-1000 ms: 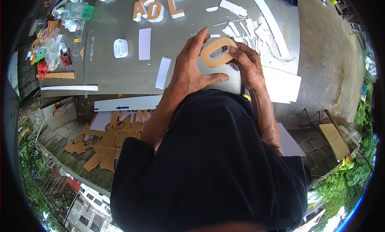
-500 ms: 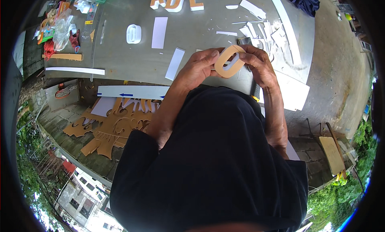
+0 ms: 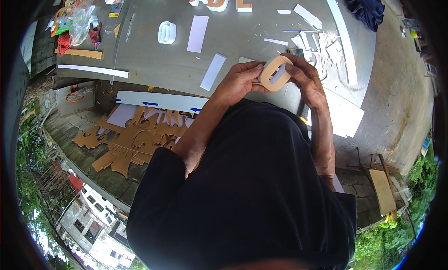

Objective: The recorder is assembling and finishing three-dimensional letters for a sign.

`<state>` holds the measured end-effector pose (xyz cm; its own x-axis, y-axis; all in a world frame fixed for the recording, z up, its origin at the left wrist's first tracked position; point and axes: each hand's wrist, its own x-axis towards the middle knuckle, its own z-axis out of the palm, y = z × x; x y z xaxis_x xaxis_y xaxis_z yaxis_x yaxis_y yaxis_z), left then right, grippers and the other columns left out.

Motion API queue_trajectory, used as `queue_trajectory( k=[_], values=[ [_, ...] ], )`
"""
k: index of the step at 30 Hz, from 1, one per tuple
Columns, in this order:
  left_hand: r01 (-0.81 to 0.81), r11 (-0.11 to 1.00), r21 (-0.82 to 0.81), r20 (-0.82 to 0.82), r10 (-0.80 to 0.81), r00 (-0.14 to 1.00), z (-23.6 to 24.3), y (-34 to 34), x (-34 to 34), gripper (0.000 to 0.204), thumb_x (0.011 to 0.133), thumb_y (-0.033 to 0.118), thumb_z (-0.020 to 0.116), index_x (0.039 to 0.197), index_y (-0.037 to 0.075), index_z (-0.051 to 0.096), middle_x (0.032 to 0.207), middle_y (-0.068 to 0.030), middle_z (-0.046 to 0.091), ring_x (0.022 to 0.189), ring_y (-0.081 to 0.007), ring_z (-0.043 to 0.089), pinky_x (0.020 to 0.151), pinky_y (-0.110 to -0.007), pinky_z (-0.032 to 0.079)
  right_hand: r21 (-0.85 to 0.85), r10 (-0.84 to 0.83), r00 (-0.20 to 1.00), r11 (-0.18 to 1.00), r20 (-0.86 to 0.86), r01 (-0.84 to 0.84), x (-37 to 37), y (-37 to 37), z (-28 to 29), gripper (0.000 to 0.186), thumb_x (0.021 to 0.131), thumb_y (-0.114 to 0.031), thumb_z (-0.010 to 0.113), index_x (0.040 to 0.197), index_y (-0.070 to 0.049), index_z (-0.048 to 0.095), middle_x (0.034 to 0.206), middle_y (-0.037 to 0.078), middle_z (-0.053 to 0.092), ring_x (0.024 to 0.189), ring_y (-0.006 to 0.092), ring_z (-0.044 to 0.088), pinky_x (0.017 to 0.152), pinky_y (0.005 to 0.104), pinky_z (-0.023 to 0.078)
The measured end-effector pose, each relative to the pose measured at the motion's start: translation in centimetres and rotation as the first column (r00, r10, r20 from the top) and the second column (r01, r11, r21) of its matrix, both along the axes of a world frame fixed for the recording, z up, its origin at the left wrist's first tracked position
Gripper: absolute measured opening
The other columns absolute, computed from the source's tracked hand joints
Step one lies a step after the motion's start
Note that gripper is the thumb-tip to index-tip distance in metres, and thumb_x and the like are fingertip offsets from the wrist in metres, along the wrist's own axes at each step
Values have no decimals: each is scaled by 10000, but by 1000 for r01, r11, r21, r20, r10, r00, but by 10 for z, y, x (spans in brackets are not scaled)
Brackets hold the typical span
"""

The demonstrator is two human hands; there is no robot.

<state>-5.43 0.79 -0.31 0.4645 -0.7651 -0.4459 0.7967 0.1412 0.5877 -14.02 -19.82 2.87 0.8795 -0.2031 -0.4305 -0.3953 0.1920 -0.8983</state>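
Both of my hands hold a ring-shaped block letter (image 3: 271, 86) with a tan face and white sides, above the table's near edge. My left hand (image 3: 240, 81) pinches its left side between thumb and fingers. On the other side, my right hand (image 3: 308, 83) has its thumb at the opening and its fingers around the top edge. Farther left on the table stands a white oval piece (image 3: 166, 40) of similar shape. Two flat white rectangles, an upper one (image 3: 198, 34) and a lower one (image 3: 213, 72), lie between that piece and my hands.
Tan-faced block letters (image 3: 244, 1) stand at the table's far side. White offcuts (image 3: 333, 53) and a long curved white strip (image 3: 344, 41) lie on the right. A plastic bag (image 3: 83, 24) lies among clutter at far left. Cut-out tan sheets (image 3: 135, 134) rest below the table edge.
The view has shifted, so the table and its things appear farther right and slightly lower. Both hands still hold the ring-shaped letter, which looks a little more upright.
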Motion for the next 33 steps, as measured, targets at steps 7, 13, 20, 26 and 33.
queue_trajectory(
  k=[7, 13, 20, 26, 33],
  values=[
    [-73, 995, 62, 108, 66, 992, -9, -4, -7, 318, 996, 84, 583, 1264, -88, 585, 1175, -178, 653, 1052, -269, 674, 872, -464, 618, -121, 46, 998, 992, 42, -41, -10, -3, -11, 463, 958, -239, 620, 1362, -18, 569, 1181, 182, 661, 1132, 263, 614, 998, 397, 484],
    [-146, 989, 37, 75, 143, 987, -6, -4, -2, 314, 1008, 75, 535, 1289, -59, 571, 1213, -218, 652, 1125, -324, 660, 906, -509, 605, 129, -144, 989, 982, 24, 139, -17, -10, -8, 465, 907, -83, 509, 1363, -5, 559, 1198, 155, 638, 1122, 234, 619, 997, 376, 498],
    [-263, 962, -69, -163, 249, 955, -14, 0, 3, 301, 1004, 45, 513, 1287, -54, 536, 1150, -217, 644, 889, -227, 689, 681, -319, 591, 169, -206, 977, 966, 58, 194, -29, -22, -22, 461, 903, -81, 502, 1351, 5, 566, 1174, 135, 655, 1063, 211, 632, 933, 350, 517],
    [-295, 647, -703, -518, -181, 836, -23, 6, 12, 265, 995, 100, 547, 1203, -61, 532, 1041, -134, 494, 616, -74, 459, 475, -207, 363, 147, -156, 986, 978, 58, 146, -32, -21, -28, 470, 910, -141, 551, 1357, 0, 565, 1249, 215, 654, 1128, 281, 658, 1002, 431, 523],
    [-268, 645, -716, -537, -263, 802, -14, 6, 12, 215, 950, 7, 537, 1156, -50, 509, 1117, -160, 419, 611, -100, 475, 427, -238, 329, 159, -119, 990, 982, 77, 106, -29, -19, -30, 443, 934, -126, 549, 1359, -2, 558, 1267, 198, 650, 1133, 283, 652, 1003, 442, 520]
  ],
)
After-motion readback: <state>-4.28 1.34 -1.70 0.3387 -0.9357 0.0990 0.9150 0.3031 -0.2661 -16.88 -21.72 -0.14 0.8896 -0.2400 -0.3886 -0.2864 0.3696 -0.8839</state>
